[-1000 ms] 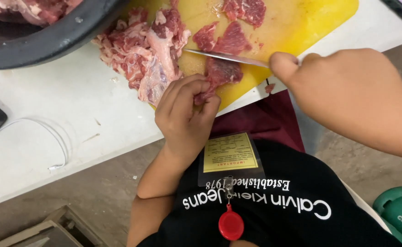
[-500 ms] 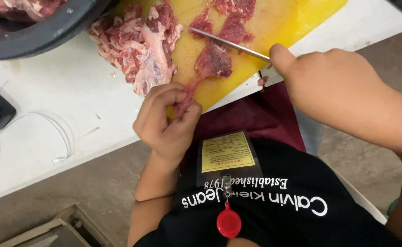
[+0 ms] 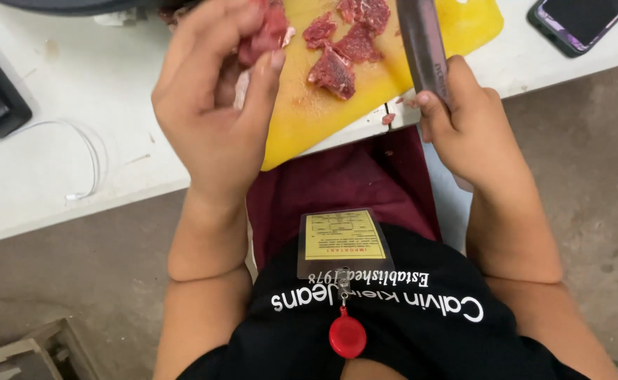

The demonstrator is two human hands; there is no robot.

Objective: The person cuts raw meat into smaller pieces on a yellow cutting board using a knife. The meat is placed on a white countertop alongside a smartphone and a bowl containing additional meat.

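Gripping raw meat (image 3: 270, 32) left hand (image 3: 214, 112), knife (image 3: 425, 49) right hand (image 3: 471, 134).

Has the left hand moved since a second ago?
Yes. The left hand has lifted off the yellow board, carrying a piece of meat; before, it pressed meat down on the board's near edge.

Bare board (image 3: 309, 119) near edge free; meat pieces (image 3: 344, 46) crowd centre; phone (image 3: 583, 21) right.
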